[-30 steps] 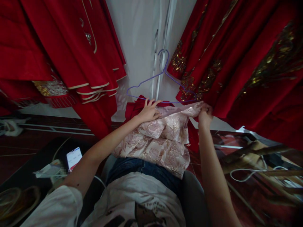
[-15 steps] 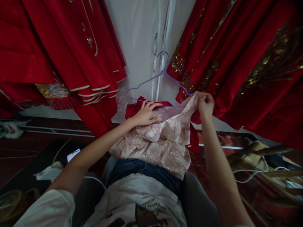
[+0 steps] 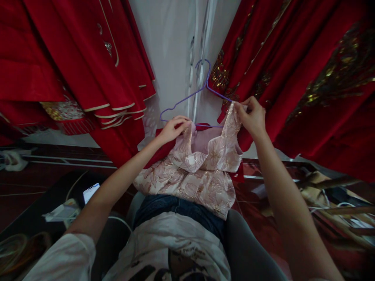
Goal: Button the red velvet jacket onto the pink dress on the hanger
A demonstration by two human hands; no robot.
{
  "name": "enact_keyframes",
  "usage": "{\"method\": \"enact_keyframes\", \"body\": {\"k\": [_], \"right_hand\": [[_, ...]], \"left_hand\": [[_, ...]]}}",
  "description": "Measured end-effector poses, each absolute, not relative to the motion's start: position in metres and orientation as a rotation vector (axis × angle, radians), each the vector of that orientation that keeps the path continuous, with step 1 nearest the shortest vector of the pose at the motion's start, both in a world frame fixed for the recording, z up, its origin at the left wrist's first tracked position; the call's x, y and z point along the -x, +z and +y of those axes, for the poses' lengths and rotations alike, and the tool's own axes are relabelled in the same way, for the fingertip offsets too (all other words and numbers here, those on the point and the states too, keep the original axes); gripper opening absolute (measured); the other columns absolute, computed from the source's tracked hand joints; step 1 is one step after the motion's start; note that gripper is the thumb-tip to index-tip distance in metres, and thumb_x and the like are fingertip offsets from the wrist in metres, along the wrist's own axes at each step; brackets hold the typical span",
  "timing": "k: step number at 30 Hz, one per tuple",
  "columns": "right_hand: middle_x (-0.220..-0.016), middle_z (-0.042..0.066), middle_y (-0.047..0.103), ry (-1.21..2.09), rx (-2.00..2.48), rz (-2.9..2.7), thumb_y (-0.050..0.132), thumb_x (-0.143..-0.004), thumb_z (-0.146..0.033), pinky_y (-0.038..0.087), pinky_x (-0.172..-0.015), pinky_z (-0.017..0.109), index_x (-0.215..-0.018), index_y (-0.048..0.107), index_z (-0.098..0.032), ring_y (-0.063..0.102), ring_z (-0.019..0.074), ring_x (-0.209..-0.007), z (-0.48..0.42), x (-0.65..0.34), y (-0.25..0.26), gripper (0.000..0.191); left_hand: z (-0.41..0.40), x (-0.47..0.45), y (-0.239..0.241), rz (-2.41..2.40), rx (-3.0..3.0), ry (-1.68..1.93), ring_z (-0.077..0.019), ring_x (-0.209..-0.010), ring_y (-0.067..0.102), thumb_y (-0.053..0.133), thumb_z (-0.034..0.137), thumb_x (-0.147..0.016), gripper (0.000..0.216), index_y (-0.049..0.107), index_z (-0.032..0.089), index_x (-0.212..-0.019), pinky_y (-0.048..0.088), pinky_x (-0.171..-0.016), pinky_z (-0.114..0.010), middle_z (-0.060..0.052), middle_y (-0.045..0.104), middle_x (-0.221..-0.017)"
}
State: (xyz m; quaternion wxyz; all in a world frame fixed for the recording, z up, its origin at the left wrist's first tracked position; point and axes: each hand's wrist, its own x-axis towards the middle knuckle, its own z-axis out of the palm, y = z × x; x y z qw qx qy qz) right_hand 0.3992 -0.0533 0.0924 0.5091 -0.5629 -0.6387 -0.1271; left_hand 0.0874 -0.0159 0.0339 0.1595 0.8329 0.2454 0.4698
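Observation:
A pale pink dress (image 3: 187, 181) with a shiny floral pattern lies over my lap, its bodice raised in front of me. My right hand (image 3: 252, 116) pinches one shoulder strap, which loops over the right arm of a purple hanger (image 3: 187, 96). The other strap is pinched in my left hand (image 3: 175, 128), just below the hanger's left end. The hanger's hook points up against the pale wall. Some red cloth (image 3: 159, 150) shows behind the dress.
Red garments (image 3: 117, 78) hang at the left, and red ones with gold sequins (image 3: 293, 86) at the right. A dark surface (image 3: 38, 203) at the left bears a white card (image 3: 91, 192). Boxes and cables clutter the floor at right; white shoes (image 3: 14, 160) stand far left.
My left hand has gone from lying spread on the bodice to pinching the left strap. My right hand has risen with the right strap, and the neckline now stands open.

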Motion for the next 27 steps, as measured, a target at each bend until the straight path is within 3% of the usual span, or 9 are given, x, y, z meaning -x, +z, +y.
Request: {"method": "enact_keyframes", "body": {"k": [2,9,27], "right_hand": [[-0.072,0.004,0.062,-0.286,1.340,-1.546,0.053,-0.087,-0.053,0.046,-0.066,0.034,-0.090,0.062,-0.024,0.058,0.0202,-0.068,-0.054,-0.402,0.092,0.031],[-0.069,0.003,0.058,-0.229,1.325,-1.536,0.055,-0.086,-0.051,0.046,-0.064,0.033,-0.088,0.061,-0.024,0.055,0.0184,-0.066,-0.053,-0.402,0.095,0.028],[-0.071,0.003,0.057,-0.217,1.291,-1.562,0.056,-0.086,-0.049,0.045,-0.065,0.034,-0.084,0.060,-0.023,0.055,0.0188,-0.069,-0.054,-0.407,0.100,0.026]], "left_hand": [[-0.001,-0.064,0.029,0.944,-2.245,1.577,-0.0172,-0.090,0.061,0.048,0.047,-0.093,0.037,0.067,0.018,-0.081,0.045,-0.087,-0.030,-0.005,0.068,-0.088],[0.015,0.010,-0.009,1.392,-1.921,1.748,-0.0149,-0.071,0.055,0.047,0.047,-0.091,0.037,0.063,0.017,-0.077,0.043,-0.070,-0.025,-0.002,0.062,-0.074],[0.021,0.022,-0.018,1.279,-1.838,1.787,-0.0152,-0.072,0.059,0.052,0.051,-0.088,0.039,0.069,0.016,-0.084,0.044,-0.069,-0.024,-0.003,0.069,-0.080]]}}
